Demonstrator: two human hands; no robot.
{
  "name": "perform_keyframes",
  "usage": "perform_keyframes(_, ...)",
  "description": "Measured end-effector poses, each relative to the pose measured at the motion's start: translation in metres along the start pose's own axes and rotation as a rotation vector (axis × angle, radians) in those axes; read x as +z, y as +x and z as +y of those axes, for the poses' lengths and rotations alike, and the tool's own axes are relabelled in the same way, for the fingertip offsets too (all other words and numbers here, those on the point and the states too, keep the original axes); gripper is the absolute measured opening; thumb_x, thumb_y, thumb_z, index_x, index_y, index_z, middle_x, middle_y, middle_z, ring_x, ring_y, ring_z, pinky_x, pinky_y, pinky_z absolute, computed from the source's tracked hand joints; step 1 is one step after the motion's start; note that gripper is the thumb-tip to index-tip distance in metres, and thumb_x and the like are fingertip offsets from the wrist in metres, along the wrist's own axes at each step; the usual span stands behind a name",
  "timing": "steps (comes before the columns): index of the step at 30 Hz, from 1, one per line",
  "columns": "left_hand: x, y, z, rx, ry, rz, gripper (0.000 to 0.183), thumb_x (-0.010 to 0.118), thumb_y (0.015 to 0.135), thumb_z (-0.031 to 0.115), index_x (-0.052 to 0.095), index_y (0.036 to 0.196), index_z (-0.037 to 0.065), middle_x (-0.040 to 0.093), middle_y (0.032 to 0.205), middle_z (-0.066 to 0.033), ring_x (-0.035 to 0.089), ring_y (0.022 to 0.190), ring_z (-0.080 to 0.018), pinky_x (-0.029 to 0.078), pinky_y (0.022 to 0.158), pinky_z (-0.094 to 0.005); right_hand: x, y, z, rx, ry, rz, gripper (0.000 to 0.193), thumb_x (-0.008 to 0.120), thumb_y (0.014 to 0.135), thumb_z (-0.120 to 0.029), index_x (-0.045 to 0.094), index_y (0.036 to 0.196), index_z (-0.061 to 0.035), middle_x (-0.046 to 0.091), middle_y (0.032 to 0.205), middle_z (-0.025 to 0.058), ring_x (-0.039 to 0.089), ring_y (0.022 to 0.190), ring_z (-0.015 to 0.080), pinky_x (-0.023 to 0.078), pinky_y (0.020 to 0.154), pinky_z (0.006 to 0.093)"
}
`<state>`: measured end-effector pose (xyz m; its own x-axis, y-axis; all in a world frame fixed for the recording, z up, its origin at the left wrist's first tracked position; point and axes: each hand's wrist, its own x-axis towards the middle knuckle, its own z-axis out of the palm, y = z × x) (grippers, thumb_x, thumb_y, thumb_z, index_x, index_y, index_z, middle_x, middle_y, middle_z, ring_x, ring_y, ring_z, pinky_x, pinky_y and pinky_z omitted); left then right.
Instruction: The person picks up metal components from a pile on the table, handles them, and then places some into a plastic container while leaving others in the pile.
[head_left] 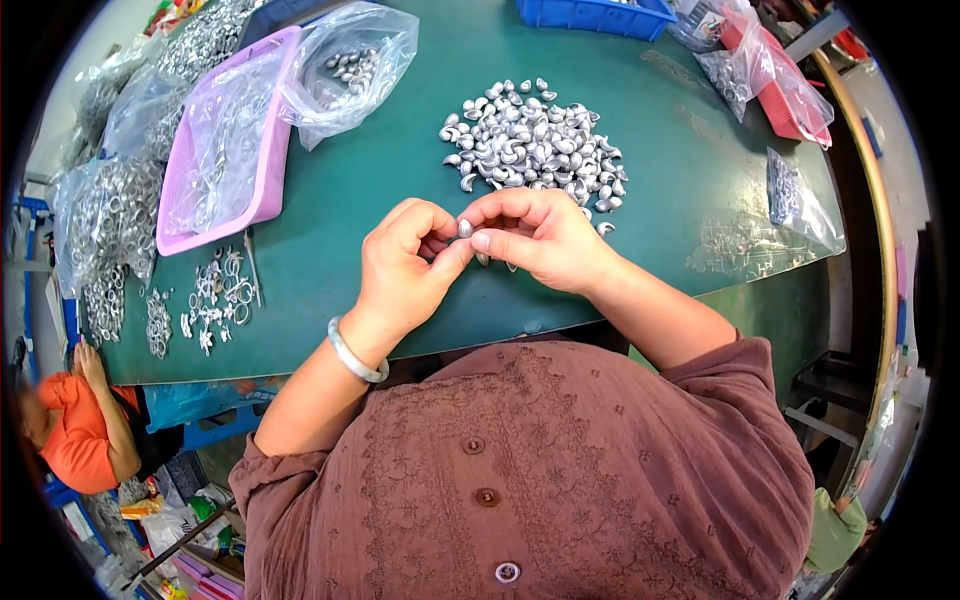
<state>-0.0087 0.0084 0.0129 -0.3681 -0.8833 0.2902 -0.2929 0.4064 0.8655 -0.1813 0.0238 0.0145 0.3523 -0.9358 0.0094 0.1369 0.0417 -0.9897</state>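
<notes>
Between the fingertips of both hands is a small silver curved metal piece point(465, 229). My left hand point(408, 262), with a pale bangle on its wrist, pinches it from one side. From the other side my right hand point(540, 240) grips it with thumb and forefinger. One or two similar pieces show just below the fingertips, partly hidden by the hands. Beyond my right hand lies a loose pile of such silver curved pieces point(540, 140) on the green table point(370, 200).
A pink plastic basket point(268, 190) lined with clear plastic stands at left, beside an open clear bag point(390, 40) of silver pieces. Loose rings and small castings point(225, 295) lie near the left edge. A blue bin point(600, 14) and a red basket point(790, 105) are farther back. Another person point(85, 440) sits at left.
</notes>
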Motion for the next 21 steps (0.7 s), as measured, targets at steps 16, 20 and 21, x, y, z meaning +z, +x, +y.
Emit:
perform_keyframes(16, 0.0012, -0.003, -0.0053, -0.054, -0.108, -0.03, 0.014, 0.067, 0.072, 0.003, 0.053, 0.076, 0.002, 0.052, 0.075, -0.0009, 0.048, 0.064, -0.007, 0.041, 0.058, -0.0194, 0.0006, -0.0007, 0.0024, -0.044, -0.007, 0.014, 0.015, 0.06, 0.08, -0.004, 0.06, 0.094, 0.0003, 0.059, 0.083, 0.0018, 0.052, 0.07, 0.0056, 0.043, 0.059, 0.0188)
perform_keyframes(20, 0.0012, -0.0033, -0.0066, -0.056, -0.118, -0.042, 0.014, 0.067, 0.072, 0.003, 0.053, 0.077, 0.002, 0.052, 0.076, -0.001, 0.048, 0.065, -0.007, 0.041, 0.058, -0.0192, 0.0004, -0.001, 0.0033, -0.044, -0.008, 0.021, 0.015, 0.06, 0.079, -0.004, 0.06, 0.094, 0.0005, 0.058, 0.083, 0.0019, 0.053, 0.07, 0.0059, 0.043, 0.059, 0.0187)
perform_keyframes(21, 0.0014, -0.0036, -0.0076, -0.053, -0.127, -0.043, 0.014, 0.066, 0.072, 0.003, 0.053, 0.077, 0.002, 0.052, 0.077, -0.0011, 0.048, 0.065, -0.007, 0.041, 0.058, -0.0192, 0.0005, -0.001, 0.0033, -0.042, -0.006, 0.022, 0.015, 0.06, 0.079, -0.003, 0.06, 0.093, 0.0005, 0.058, 0.084, 0.002, 0.053, 0.07, 0.006, 0.043, 0.059, 0.0187)
